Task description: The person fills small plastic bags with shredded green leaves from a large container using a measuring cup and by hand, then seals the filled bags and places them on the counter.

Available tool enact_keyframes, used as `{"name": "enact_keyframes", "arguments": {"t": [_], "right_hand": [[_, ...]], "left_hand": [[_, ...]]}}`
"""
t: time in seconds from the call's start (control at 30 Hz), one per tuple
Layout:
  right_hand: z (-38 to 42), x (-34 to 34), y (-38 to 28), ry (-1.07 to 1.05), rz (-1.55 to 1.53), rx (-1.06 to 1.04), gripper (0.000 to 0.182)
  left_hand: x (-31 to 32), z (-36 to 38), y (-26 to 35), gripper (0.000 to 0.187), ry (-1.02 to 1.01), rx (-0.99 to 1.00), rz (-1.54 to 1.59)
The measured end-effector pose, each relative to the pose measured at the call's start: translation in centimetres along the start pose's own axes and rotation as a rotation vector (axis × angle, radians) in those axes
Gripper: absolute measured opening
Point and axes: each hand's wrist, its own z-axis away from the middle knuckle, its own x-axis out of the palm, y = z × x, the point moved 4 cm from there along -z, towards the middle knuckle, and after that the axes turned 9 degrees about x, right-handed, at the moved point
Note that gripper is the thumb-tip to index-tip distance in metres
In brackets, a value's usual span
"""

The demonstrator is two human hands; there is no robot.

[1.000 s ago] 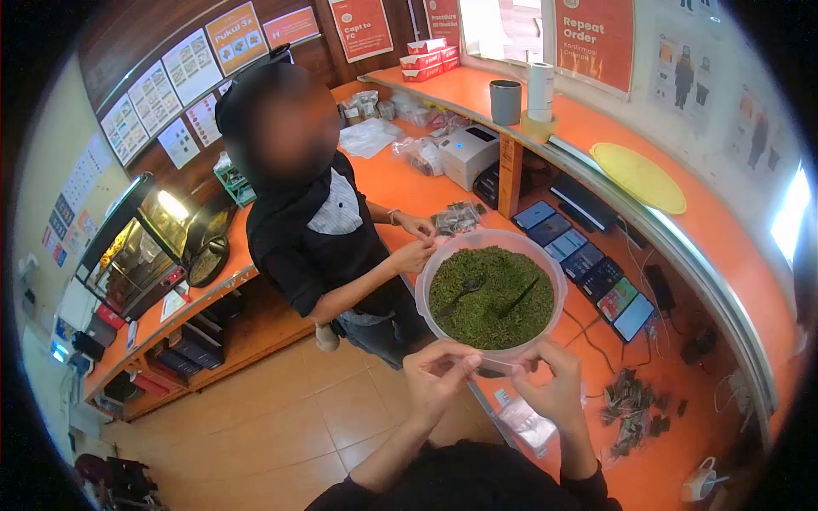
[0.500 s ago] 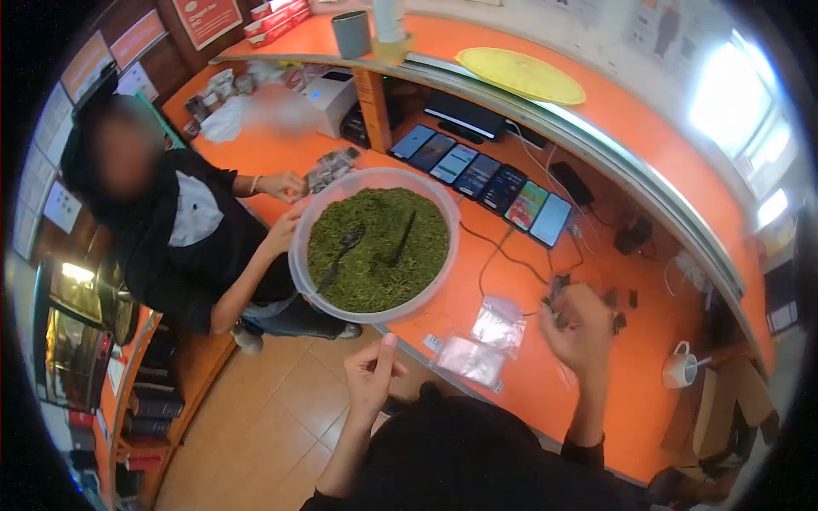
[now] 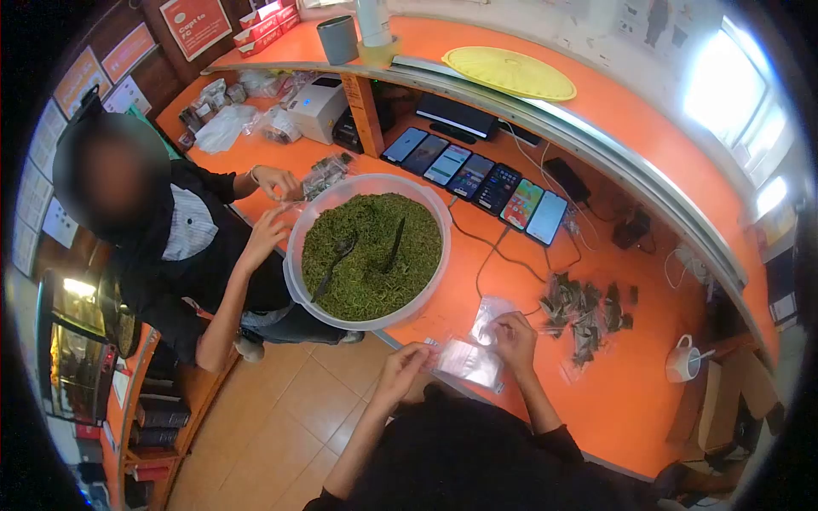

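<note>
Clear plastic bags (image 3: 467, 364) lie in a small stack at the front edge of the orange counter. At their left end, the fingers of my left hand (image 3: 402, 373) pinch a bag's edge. My right hand (image 3: 516, 342) is closed at the stack's upper right side, its fingertips on the clear plastic. Ahead stands a large translucent tub (image 3: 449, 223) of chopped green herb (image 3: 362, 285). A black spoon (image 3: 334, 266) and a dark upright utensil (image 3: 397, 245) stick in the herb. Several small filled bags (image 3: 579, 313) are heaped right of my right hand.
Across the tub, a co-worker (image 3: 192, 226) has both hands near more small bags (image 3: 325, 175). Several phones (image 3: 470, 176) with cables (image 3: 494, 243) line the counter under the shelf. A white mug (image 3: 682, 362) and cardboard box (image 3: 724, 400) are at right; a yellow lid (image 3: 509, 72) lies above.
My right hand has moved left from the heap of filled bags to the clear bags. My left hand has moved right to the stack's left end. The co-worker's near hand has shifted off the tub's rim.
</note>
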Motion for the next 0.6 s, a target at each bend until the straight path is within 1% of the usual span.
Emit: {"name": "enact_keyframes", "arguments": {"t": [0.03,0.1,0.13,0.17,0.23,0.3,0.33,0.37,0.4,0.43,0.47,0.5,0.57,0.6], "right_hand": [[0.0,0.0,-0.9,-0.006,0.0,-0.004,0.007],[1.1,0.3,-4.4,-0.029,0.053,-0.349,0.011],[2.0,0.9,-5.6,-0.132,0.128,-0.385,0.012],[2.6,1.2,-6.9,-0.139,0.12,-0.387,0.012],[3.7,2.2,-9.0,-0.256,0.204,-0.506,0.012],[3.4,2.4,-9.3,-0.258,0.211,-0.561,0.016],[2.9,2.2,-9.7,-0.235,0.111,-0.449,0.018],[2.5,2.2,-9.8,-0.213,0.01,-0.335,0.02],[1.9,2.6,-9.2,-0.26,-0.028,-0.178,0.025],[1.6,2.6,-8.4,-0.272,-0.037,-0.189,0.025],[1.3,3.3,-6.6,-0.429,-0.028,-0.07,0.024],[1.1,4.0,-5.2,-0.59,-0.016,0.041,0.024],[1.1,4.5,-4.4,-0.716,-0.173,0.025,0.02],[1.3,4.4,-5.0,-0.754,-0.148,0.022,0.017]], "left_hand": [[0.5,-0.5,-0.4,0.026,0.007,0.003,0.0],[1.9,-1.5,-1.4,0.027,0.027,-0.177,0.276],[2.4,-1.8,-1.6,0.027,0.037,-0.177,0.272],[2.8,-2.1,-1.8,0.028,0.045,-0.171,0.249],[2.5,-2.5,-2.3,0.03,0.058,-0.157,0.221],[1.7,-2.8,-2.9,0.03,0.093,-0.055,0.126],[1.4,-2.8,-3.0,0.03,0.11,-0.02,0.094],[1.0,-2.7,-3.0,0.029,0.074,0.027,0.064],[0.8,-2.5,-2.8,0.028,0.064,0.055,0.044],[0.6,-2.2,-2.6,0.028,0.055,0.082,0.025],[0.7,-2.0,-1.9,0.025,0.016,0.153,-0.013],[0.4,-1.9,-1.5,0.023,0.018,0.177,-0.056],[0.0,-1.5,-0.7,0.018,0.025,0.224,-0.142],[-0.3,-1.5,-0.7,0.017,-0.003,0.35,-0.358]]}}
